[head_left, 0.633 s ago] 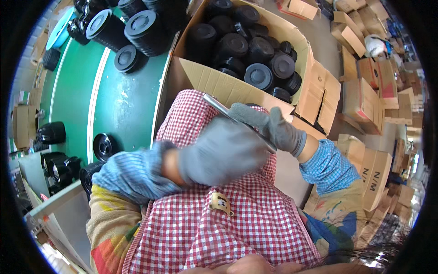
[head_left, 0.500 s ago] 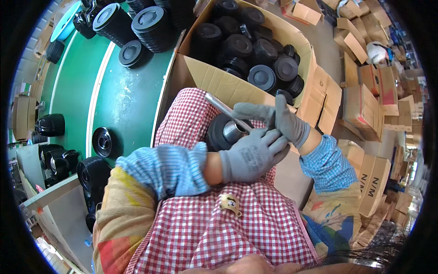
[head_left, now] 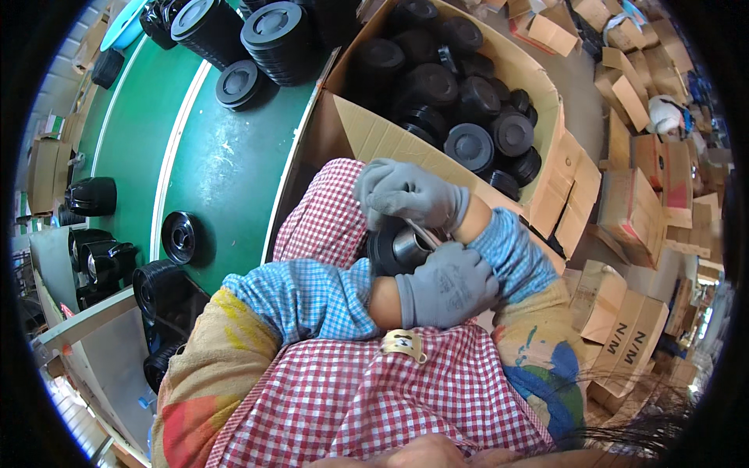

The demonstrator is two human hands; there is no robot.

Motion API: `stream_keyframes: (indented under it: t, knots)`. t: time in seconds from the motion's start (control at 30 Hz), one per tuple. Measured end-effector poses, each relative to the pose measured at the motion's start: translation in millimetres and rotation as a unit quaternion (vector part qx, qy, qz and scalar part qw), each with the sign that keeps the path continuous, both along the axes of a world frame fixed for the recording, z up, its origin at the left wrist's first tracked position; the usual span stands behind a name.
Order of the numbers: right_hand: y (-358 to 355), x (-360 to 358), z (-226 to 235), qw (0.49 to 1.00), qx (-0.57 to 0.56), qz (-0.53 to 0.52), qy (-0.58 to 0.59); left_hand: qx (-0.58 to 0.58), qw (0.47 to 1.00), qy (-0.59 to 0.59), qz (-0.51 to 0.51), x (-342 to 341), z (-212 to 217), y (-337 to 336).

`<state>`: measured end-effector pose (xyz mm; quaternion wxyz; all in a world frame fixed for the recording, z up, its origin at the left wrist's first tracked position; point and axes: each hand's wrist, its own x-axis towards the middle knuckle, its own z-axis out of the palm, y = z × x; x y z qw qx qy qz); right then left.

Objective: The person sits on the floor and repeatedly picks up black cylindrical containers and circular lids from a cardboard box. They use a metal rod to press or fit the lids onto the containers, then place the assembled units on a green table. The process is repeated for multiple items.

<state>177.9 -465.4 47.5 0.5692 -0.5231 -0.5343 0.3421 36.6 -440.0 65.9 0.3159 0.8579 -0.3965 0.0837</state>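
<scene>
Over my lap, my left hand (head_left: 449,288), in a grey glove, is closed round the near end of a steel bar tool (head_left: 422,233) with a shiny round metal cup (head_left: 409,249). Further off, my right hand (head_left: 409,191), gloved alike, has its fingers curled round the bar's far end and hides it. Under the cup sits a black round ribbed part (head_left: 381,248), partly covered by my hands and the tool. Where the cup meets that part is hard to make out.
A cardboard box (head_left: 374,129) full of black round parts (head_left: 469,147) stands ahead. On the green bench (head_left: 222,168) at left are stacked black discs (head_left: 275,35) and a single black ring (head_left: 181,238). Cartons (head_left: 628,210) crowd the right side.
My right hand has moved left from beside my left hand and closed over the bar's far end, which was bare before. The left hand keeps its hold.
</scene>
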Motion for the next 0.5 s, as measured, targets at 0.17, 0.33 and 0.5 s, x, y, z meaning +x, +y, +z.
stream_keyframes:
  t: [0.17,0.33,0.5]
  knots:
    - [-6.6,-7.2,-21.2,0.986,0.094,-0.133,-0.042,-0.047,0.998,0.032,-0.026,-3.6,-9.4,8.2]
    - [-22.4,-1.2,-15.8,0.972,0.074,-0.200,-0.094,-0.040,0.982,0.088,-0.160,12.5,-0.8,26.1]
    - [-50.8,-2.0,-18.5,0.947,0.002,-0.301,-0.116,-0.139,0.965,0.045,-0.219,21.2,-10.9,46.0]
